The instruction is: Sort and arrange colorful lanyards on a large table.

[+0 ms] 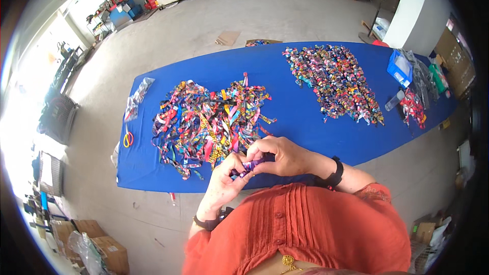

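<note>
A purple patterned fabric strip is bunched between my two hands, just above the near edge of the blue table. My left hand pinches one side of it with curled fingers. From the other side, my right hand grips it, fingertips bent toward the left hand. Part of the strip is hidden by the fingers. Right beyond my hands spreads a tangled heap of colourful patterned strips. Farther right lies a broad patch of small, tightly gathered multicoloured pieces, apparently rolled or folded strips.
On the blue-covered table, yellow-and-red-handled scissors and a clear plastic bag lie at the left. A blue bin, a clear container and a red patterned bundle sit at the right end. Cardboard boxes stand on the floor, lower left.
</note>
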`<state>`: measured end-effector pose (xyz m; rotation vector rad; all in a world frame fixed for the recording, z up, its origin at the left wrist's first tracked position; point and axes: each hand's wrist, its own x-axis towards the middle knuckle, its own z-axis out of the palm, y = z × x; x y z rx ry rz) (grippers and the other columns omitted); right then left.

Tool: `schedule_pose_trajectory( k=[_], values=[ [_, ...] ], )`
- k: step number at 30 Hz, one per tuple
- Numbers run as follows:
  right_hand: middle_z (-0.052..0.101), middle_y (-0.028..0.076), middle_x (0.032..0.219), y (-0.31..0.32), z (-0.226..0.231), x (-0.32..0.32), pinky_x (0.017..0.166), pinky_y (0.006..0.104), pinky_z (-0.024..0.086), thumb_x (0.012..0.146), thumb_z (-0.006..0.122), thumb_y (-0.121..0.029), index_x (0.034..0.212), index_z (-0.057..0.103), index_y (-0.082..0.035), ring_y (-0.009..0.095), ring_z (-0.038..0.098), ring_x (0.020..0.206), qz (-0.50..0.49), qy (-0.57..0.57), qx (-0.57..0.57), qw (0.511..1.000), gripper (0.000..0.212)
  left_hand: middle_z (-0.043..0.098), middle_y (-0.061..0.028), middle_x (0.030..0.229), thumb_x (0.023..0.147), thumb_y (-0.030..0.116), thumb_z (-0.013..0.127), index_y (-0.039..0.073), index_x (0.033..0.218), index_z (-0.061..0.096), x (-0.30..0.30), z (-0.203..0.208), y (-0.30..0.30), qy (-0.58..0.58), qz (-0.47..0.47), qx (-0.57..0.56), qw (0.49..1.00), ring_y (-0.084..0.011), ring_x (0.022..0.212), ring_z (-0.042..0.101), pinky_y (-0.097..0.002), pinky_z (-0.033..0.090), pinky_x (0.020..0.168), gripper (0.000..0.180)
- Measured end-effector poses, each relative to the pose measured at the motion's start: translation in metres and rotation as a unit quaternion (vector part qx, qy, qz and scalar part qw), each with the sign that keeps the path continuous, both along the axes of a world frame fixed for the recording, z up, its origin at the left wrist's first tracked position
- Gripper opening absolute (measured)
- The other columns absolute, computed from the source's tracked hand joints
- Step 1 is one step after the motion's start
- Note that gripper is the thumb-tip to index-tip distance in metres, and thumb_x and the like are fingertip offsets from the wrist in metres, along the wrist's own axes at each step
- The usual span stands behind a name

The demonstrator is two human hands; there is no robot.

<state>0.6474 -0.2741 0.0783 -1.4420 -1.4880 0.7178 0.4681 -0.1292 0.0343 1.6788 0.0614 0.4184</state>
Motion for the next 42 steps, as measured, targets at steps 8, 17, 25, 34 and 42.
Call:
schedule_pose_trajectory(
  k=[8,17,25,34,42],
  values=[
    [0.07,0.005,0.096,-0.015,-0.006,-0.026,0.085,0.0316,0.053,0.084,0.081,-0.012,0.107,0.064,-0.006,0.016,0.067,0.091,-0.079,0.05,-0.011,0.996,0.029,0.065,-0.0078,0.103,0.085,-0.009,0.071,0.006,0.086,0.048,-0.006,-0.002,-0.018,0.003,0.075,0.012,0.997,-0.0109,0.088,0.06,-0.0266,0.051,0.075,0.027],
    [0.069,0.01,0.086,-0.033,-0.018,-0.005,0.073,0.0323,0.053,0.088,0.074,-0.009,0.104,0.06,-0.004,0.017,0.068,0.081,-0.135,0.048,0.03,0.989,0.022,0.066,-0.0065,0.101,0.084,-0.004,0.074,0.007,0.086,0.048,0.032,-0.015,-0.038,-0.004,0.088,-0.038,0.995,-0.0075,0.083,0.058,-0.0232,0.048,0.068,0.028],
    [0.069,0.006,0.094,-0.046,-0.027,0.063,0.082,0.0309,0.053,0.089,0.076,-0.007,0.11,0.061,-0.003,0.013,0.066,0.088,-0.127,0.085,-0.02,0.988,0.026,0.062,-0.007,0.101,0.085,-0.008,0.07,0.007,0.088,0.047,0.101,-0.016,-0.038,0.039,0.053,-0.02,0.998,-0.0105,0.088,0.059,-0.0259,0.051,0.075,0.027],
    [0.07,0.01,0.086,-0.022,-0.075,0.185,0.076,0.0339,0.053,0.09,0.073,-0.011,0.109,0.06,-0.003,0.017,0.068,0.083,-0.057,0.165,0.017,0.984,0.024,0.066,-0.0065,0.097,0.085,-0.002,0.073,0.007,0.088,0.047,0.195,-0.038,-0.04,0.095,0.152,0.03,0.983,-0.0077,0.081,0.057,-0.0259,0.049,0.067,0.028],
    [0.07,0.01,0.094,-0.065,-0.095,0.166,0.082,0.034,0.054,0.09,0.074,-0.011,0.109,0.061,-0.003,0.018,0.069,0.089,-0.044,0.143,-0.017,0.989,0.025,0.065,-0.0046,0.093,0.085,-0.002,0.073,0.007,0.086,0.047,0.181,-0.052,-0.075,0.128,0.108,-0.05,0.985,-0.0081,0.082,0.056,-0.0253,0.049,0.073,0.028]
  ],
)
